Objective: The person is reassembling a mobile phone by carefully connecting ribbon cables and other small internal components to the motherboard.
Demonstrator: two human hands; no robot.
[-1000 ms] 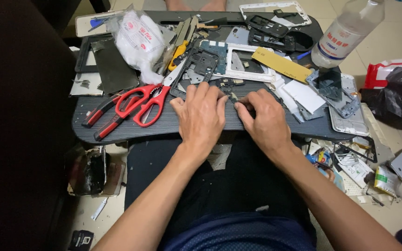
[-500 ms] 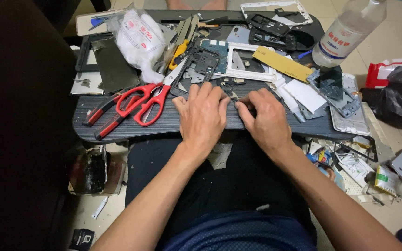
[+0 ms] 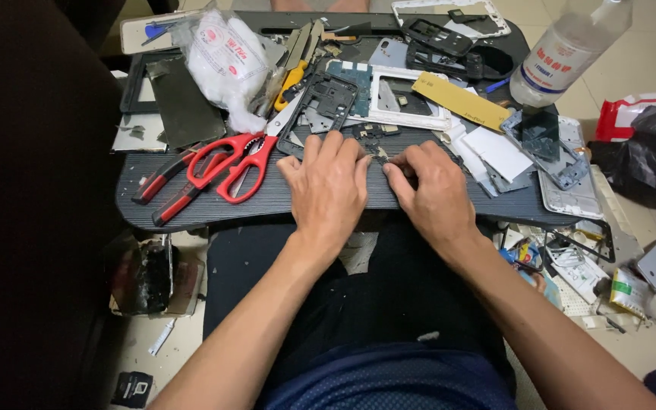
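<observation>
left hand (image 3: 329,190) lies flat, fingers spread; right hand (image 3: 433,193) pinches a small part (image 3: 389,161), mostly hidden.

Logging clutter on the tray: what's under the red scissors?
The red scissors lie on the dark ribbed tray, handles overlapping red-handled pliers; blades point at a black phone frame. Whatever is directly beneath the blades is covered.

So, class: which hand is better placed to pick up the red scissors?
Probably the left hand: the red scissors lie just to its left on the tray; the right hand would have to cross over.
</observation>
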